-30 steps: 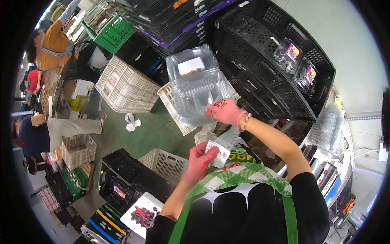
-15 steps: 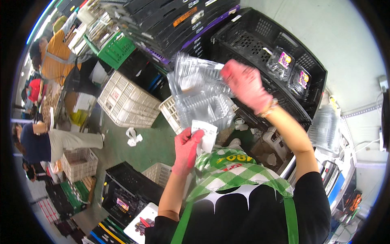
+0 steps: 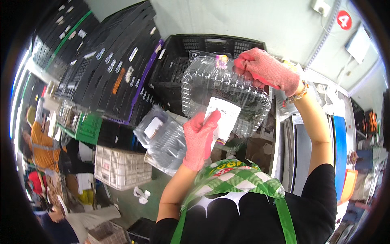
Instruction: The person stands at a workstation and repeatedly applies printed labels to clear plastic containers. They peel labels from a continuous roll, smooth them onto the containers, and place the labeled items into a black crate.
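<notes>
You hold a flat white printed paper label (image 3: 227,116) clamped between thumb and fingers of your pink-gloved left hand (image 3: 202,140), before a clear ribbed plastic container (image 3: 203,87); your pink-gloved right hand (image 3: 266,71) curls at its upper right edge, though whether those fingers are clamped cannot be told; the container is between you and a black perforated plastic crate (image 3: 172,71); the step in hand appears to be bringing label and container together; the next move seems to call for a firm hold and a flat label; counted: two hands, one label, one container between them, one black crate directly behind; the transparent plastic containers (image 3: 170,138) gathered at left overlap too much to count
</notes>
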### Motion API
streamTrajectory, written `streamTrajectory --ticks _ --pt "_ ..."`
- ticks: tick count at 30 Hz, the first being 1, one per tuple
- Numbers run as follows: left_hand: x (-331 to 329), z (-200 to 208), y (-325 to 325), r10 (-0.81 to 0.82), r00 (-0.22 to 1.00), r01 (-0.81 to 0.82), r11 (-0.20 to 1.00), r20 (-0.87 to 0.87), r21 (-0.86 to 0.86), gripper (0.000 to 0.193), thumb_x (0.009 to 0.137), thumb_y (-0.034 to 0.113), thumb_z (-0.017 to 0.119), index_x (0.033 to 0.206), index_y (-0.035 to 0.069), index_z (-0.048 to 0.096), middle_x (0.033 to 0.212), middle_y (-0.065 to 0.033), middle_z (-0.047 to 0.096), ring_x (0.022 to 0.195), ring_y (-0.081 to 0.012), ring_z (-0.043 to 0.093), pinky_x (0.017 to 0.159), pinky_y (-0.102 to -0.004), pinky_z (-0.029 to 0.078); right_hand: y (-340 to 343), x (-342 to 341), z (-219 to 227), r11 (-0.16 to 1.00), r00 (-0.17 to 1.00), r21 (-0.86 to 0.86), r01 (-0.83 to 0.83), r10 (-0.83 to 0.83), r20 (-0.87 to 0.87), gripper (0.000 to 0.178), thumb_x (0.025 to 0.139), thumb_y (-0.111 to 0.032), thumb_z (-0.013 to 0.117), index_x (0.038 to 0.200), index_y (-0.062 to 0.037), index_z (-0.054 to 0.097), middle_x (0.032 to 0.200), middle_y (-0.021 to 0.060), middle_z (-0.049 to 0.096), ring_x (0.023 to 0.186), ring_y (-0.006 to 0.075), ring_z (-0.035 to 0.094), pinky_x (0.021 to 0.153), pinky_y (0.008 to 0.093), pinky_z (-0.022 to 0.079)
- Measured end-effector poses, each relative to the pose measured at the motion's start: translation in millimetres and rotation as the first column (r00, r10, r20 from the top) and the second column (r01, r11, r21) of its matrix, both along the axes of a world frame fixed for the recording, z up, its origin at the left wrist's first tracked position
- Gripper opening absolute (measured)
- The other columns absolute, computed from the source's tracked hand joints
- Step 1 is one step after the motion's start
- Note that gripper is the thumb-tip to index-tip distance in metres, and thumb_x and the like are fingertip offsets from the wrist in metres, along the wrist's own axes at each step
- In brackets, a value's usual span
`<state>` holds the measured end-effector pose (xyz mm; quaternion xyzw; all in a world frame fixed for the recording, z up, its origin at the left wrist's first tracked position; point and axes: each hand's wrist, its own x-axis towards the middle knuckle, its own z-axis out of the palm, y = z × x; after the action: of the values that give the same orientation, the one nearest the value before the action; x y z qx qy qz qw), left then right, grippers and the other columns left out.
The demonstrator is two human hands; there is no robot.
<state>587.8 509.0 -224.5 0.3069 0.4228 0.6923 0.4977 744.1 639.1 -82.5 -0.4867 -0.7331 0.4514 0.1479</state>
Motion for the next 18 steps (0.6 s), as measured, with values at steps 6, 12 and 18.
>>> streamTrajectory --ticks 6,12,18 --pt "25.7 12.4 7.1 -0.058 0.997 0.055 0.997 -0.053 -0.061 0.012 0.079 0.010 0.064 0.071 0.002 0.062 0.066 0.0039 0.054 0.058 -0.0030 0.043 0.053 -0.0199 0.032 -3.2 30.5 -9.2 0.999 0.999 0.020 0.036 -0.035 -0.024 0.019 0.085 -0.013 0.038 0.080 -0.0025 0.053 0.064 -0.0003 0.047 0.047 0.0057 0.043 0.041 0.0194 0.037" --pt "35.5 -0.6 14.9 -0.083 0.984 0.068 0.993 -0.157 -0.099 0.017 0.080 0.016 0.065 0.070 0.003 0.061 0.065 0.0045 0.053 0.057 -0.0020 0.041 0.051 -0.0195 0.032 -14.4 45.8 -8.6 0.998 0.998 -0.001 0.058 -0.058 -0.038 0.019 0.085 -0.014 0.038 0.078 -0.0033 0.052 0.062 -0.0006 0.046 0.048 0.0063 0.044 0.041 0.0206 0.038" --pt "28.0 -31.3 19.6 -0.329 0.855 0.255 0.940 -0.401 -0.227 0.050 0.091 0.041 0.037 0.086 -0.002 0.061 0.079 -0.0082 0.062 0.071 -0.0125 0.057 0.065 -0.0266 0.045 -16.2 89.5 7.5 0.921 0.912 0.103 0.376 -0.348 -0.217 0.018 0.082 -0.008 0.042 0.081 -0.0008 0.058 0.063 0.0023 0.056 0.046 0.0090 0.050 0.043 0.0235 0.041"
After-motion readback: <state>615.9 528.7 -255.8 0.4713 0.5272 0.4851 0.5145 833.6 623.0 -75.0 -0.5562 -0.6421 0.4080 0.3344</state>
